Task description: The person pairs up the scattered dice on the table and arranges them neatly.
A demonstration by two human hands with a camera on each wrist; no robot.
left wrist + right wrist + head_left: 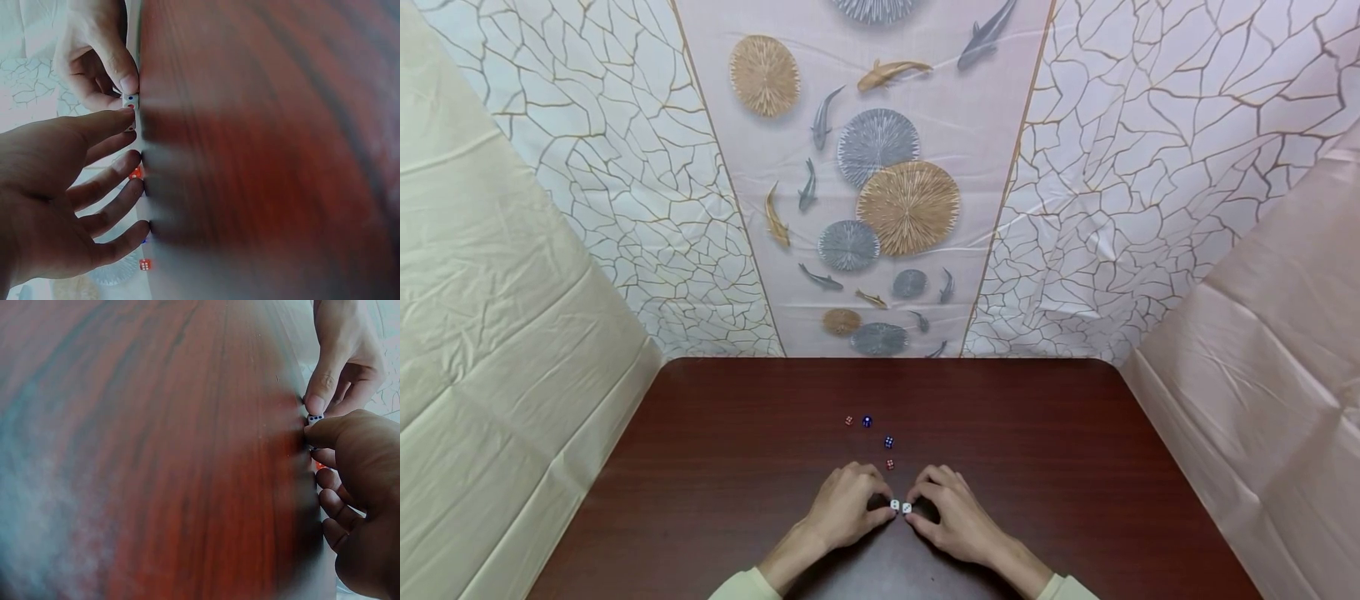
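Note:
Two white dice sit side by side on the dark red-brown table, a small gap between them in the head view. My left hand pinches the left white die between thumb and index finger. From the other side, my right hand holds the right white die the same way. The left wrist view shows the left hand's remaining fingers spread, tips close to the tabletop. Just beyond the hands lie a red die and a blue die.
Farther back and to the left, another red die lies beside another blue die. A patterned cloth with fish and round motifs hangs behind the table's far edge. Plain pale cloths flank both sides.

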